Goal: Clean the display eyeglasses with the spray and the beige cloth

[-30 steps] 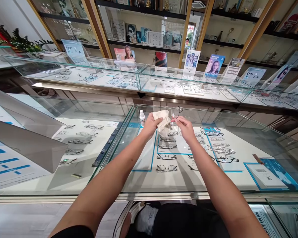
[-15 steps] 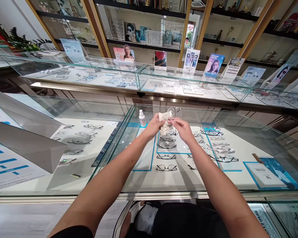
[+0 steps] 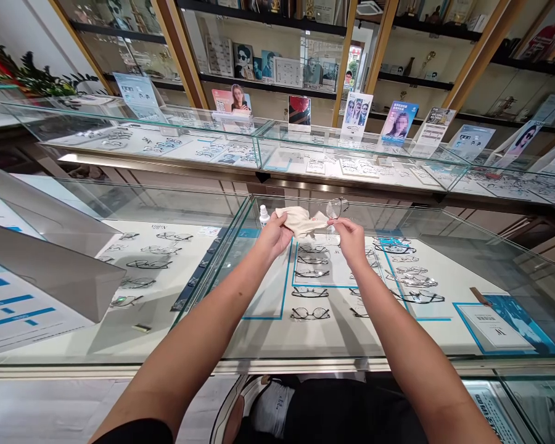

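My left hand [image 3: 272,238] is closed on the left end of a cream cleaning cloth [image 3: 298,221]. The cloth stretches sideways between both hands, and its narrow right end reaches the fingertips of my right hand [image 3: 351,240]. Those fingers are pinched on a pair of eyeglasses [image 3: 337,208], held up above the glass counter; the exact grip point is too small to tell. Just behind my left fingers stands a small white bottle [image 3: 263,213], its lower part mostly hidden by the hand.
Under the glass top of the display case [image 3: 268,345] lie several rows of spectacles [image 3: 309,313]. White folded signs [image 3: 37,277] stand at the left. Across the back runs a second glass case [image 3: 351,182] with upright cards, such as a blue one [image 3: 399,121].
My left hand has moved left and the right hand slightly right. The cloth, bunched around the lens before, is now drawn out between them, and the eyeglasses have shifted right.
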Demonstrator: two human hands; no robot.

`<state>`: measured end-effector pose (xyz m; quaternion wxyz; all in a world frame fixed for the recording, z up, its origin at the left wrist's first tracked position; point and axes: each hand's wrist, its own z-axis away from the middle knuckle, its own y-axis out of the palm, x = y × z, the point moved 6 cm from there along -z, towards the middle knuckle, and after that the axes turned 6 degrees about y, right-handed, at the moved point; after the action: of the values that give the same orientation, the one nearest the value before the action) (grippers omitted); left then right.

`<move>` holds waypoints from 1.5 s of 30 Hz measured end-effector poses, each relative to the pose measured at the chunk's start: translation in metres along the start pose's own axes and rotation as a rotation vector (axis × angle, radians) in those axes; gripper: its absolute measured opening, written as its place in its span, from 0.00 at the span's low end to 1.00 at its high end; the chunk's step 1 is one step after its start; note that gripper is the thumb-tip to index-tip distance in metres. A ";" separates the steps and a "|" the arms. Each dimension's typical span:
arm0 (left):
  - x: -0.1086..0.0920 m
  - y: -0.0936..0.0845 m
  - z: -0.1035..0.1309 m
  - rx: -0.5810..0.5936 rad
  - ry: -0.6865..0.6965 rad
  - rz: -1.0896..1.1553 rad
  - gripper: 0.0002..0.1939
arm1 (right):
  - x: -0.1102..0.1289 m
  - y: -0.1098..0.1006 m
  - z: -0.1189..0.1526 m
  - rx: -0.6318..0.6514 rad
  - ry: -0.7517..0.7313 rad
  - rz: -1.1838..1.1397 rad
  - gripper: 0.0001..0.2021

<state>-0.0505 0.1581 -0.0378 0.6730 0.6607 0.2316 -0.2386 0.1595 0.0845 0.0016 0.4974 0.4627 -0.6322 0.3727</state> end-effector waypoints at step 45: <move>0.015 0.038 0.043 0.473 -0.031 -0.523 0.21 | -0.008 0.035 0.009 0.399 -0.060 0.215 0.11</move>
<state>-0.0153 0.1152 -0.0167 0.4211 0.7127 0.3210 -0.4600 0.1242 0.0880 -0.0085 0.3346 0.4928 -0.6060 0.5272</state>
